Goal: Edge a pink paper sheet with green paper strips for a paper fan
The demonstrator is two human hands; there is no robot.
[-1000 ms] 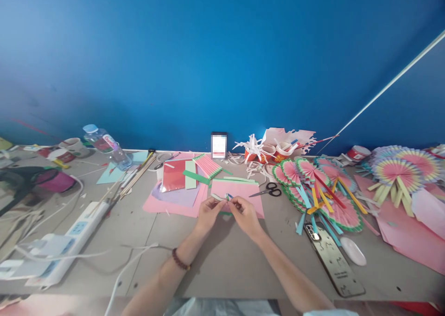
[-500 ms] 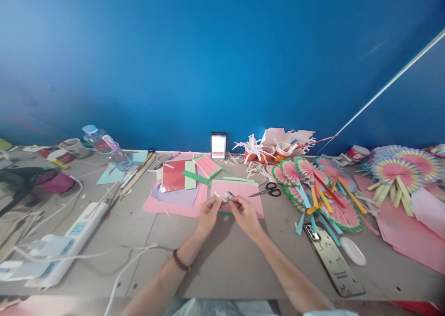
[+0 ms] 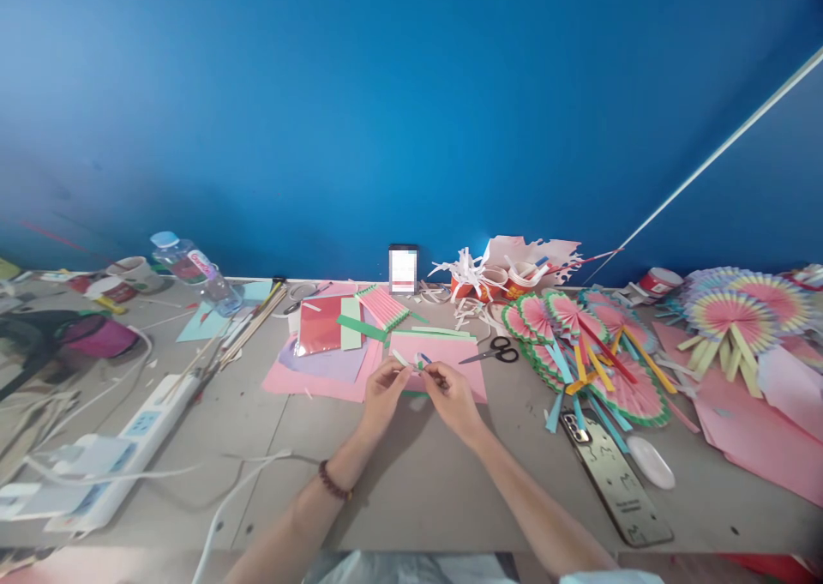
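Observation:
In the middle of the table my left hand (image 3: pixel 384 388) and my right hand (image 3: pixel 451 391) are close together, both closed in a pinch. A thin white strip (image 3: pixel 401 359) sticks up from the left fingertips. Between the two hands is a small green-and-white paper piece (image 3: pixel 419 363), gripped by the right fingertips; a bit of blue shows beside it. The fingers hide most of both. Under and behind the hands lies a pink paper sheet (image 3: pixel 443 348). Black-handled scissors (image 3: pixel 498 354) rest just right of it, partly opened.
Pleated pink paper fans (image 3: pixel 636 387), a phone (image 3: pixel 617 481) and a white mouse (image 3: pixel 651 462) lie at right. Left are a power strip (image 3: pixel 129 447), a tilted bottle (image 3: pixel 196 268) and wooden sticks (image 3: pixel 254 328). A folded pink-green paper (image 3: pixel 384 308) and red cups (image 3: pixel 518 285) are behind.
The fingertips have shifted slightly, and more of the white strip and green piece shows between them. The other things have not moved.

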